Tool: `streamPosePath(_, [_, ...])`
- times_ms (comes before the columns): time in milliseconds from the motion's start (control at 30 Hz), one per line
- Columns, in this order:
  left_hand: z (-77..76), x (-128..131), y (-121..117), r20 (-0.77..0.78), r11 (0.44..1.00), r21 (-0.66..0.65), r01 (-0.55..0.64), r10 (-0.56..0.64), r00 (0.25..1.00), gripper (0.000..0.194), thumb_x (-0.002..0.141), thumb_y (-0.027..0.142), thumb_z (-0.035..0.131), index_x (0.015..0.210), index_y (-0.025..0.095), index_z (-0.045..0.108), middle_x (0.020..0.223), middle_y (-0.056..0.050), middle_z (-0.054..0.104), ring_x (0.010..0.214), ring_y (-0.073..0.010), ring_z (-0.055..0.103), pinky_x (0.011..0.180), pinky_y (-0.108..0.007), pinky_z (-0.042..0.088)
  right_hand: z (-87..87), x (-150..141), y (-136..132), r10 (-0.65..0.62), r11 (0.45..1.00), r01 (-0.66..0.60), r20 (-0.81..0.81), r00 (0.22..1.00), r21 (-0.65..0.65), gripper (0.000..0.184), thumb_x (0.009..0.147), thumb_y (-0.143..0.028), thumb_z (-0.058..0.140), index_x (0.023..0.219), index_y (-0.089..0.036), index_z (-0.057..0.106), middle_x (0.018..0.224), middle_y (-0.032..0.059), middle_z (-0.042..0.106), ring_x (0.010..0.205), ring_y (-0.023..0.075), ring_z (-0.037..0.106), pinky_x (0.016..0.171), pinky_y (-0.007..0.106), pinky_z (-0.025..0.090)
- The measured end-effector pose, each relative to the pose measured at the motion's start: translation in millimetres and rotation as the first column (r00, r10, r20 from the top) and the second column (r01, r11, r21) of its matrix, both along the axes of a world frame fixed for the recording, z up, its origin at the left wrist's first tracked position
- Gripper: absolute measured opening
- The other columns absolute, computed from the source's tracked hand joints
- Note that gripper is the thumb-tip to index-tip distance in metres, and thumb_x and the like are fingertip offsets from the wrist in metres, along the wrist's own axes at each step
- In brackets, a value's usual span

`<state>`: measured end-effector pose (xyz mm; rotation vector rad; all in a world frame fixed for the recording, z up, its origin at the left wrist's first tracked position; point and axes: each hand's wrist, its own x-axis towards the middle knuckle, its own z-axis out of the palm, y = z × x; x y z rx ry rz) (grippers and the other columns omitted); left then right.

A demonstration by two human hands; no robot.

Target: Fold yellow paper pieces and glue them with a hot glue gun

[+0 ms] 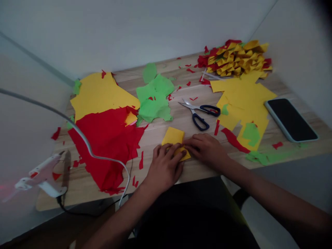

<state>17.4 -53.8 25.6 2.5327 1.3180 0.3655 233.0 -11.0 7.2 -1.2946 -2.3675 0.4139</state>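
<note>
A small piece of folded yellow paper (173, 134) lies on the table in front of me. My left hand (164, 164) holds it down, its curled fingers over the lower part. From the other side, my right hand (209, 148) grips the paper's right edge, thumb and forefinger close together. The fingers hide much of the lower fold. Just beyond my right hand rests a pair of scissors (198, 113) with dark blue handles, blades spread and pointing away to the left.
Red paper (103, 141), yellow sheets (98, 91) and green paper (155, 97) cover the left and middle. A glue gun (46, 173) and a pale cable (88, 147) are at left. At right are cut yellow paper (241, 100), a phone (292, 119) and a folded-paper pile (238, 58).
</note>
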Motion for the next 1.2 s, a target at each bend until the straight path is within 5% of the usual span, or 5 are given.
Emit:
streamPosePath(367, [2.7, -1, 1, -0.003, 0.998, -0.052, -0.019, 0.018, 1.0, 0.036, 0.096, 0.03, 0.056, 0.132, 0.028, 0.061, 0.145, -0.008, 0.055, 0.129, -0.0315, 0.047, 0.11, -0.056, 0.033, 6.2, 12, -4, 0.173, 0.967, -0.185, 0.083, 0.981, 0.173, 0.02, 0.1, -0.022, 0.055, 0.106, -0.022, 0.075, 0.083, 0.0052, 0.064, 0.077, 0.0189, 0.053, 0.069, 0.032, 0.037])
streamPosePath(767, [4.3, -1, 0, 0.003, 0.996, -0.084, -0.013, 0.013, 1.0, 0.037, 0.098, 0.03, 0.054, 0.134, 0.028, 0.06, 0.147, -0.008, 0.054, 0.13, -0.0313, 0.046, 0.111, -0.056, 0.031, 11.7, 1, -20, 0.023, 0.989, -0.046, 0.157, 0.987, 0.142, 0.021, 0.099, -0.022, 0.055, 0.109, -0.02, 0.074, 0.08, 0.0053, 0.066, 0.077, 0.0212, 0.056, 0.073, 0.035, 0.039])
streamPosePath(1067, [8.6, 14, 10, 0.061, 0.996, 0.051, -0.079, 0.076, 0.995, 0.041, 0.093, 0.023, 0.057, 0.134, 0.029, 0.061, 0.154, -0.01, 0.047, 0.136, -0.0319, 0.044, 0.109, -0.056, 0.037, 15.3, 0, -26, -0.093, 0.989, 0.1, -0.071, 0.993, 0.11, 0.017, 0.099, -0.022, 0.054, 0.101, -0.017, 0.07, 0.085, 0.0069, 0.072, 0.081, 0.0214, 0.066, 0.075, 0.035, 0.05])
streamPosePath(1133, [18.2, 11, -6, 0.103, 0.988, 0.117, -0.098, 0.086, 0.991, 0.043, 0.091, 0.021, 0.058, 0.134, 0.03, 0.061, 0.151, -0.01, 0.051, 0.135, -0.031, 0.047, 0.109, -0.055, 0.039, 25.4, -6, -26, -0.122, 0.977, 0.146, -0.16, 0.98, 0.153, 0.016, 0.099, -0.022, 0.055, 0.103, -0.018, 0.069, 0.086, 0.0068, 0.072, 0.081, 0.0206, 0.067, 0.074, 0.034, 0.052])
streamPosePath(1200, [28.1, -14, -50, 0.168, 0.989, 0.125, -0.076, 0.054, 0.984, 0.039, 0.088, 0.024, 0.062, 0.126, 0.034, 0.066, 0.142, -0.007, 0.06, 0.129, -0.0287, 0.054, 0.107, -0.053, 0.044, 37.4, -16, -29, -0.165, 0.959, 0.216, -0.258, 0.952, 0.184, 0.015, 0.098, -0.022, 0.055, 0.104, -0.019, 0.069, 0.087, 0.006, 0.073, 0.078, 0.0193, 0.067, 0.071, 0.033, 0.053])
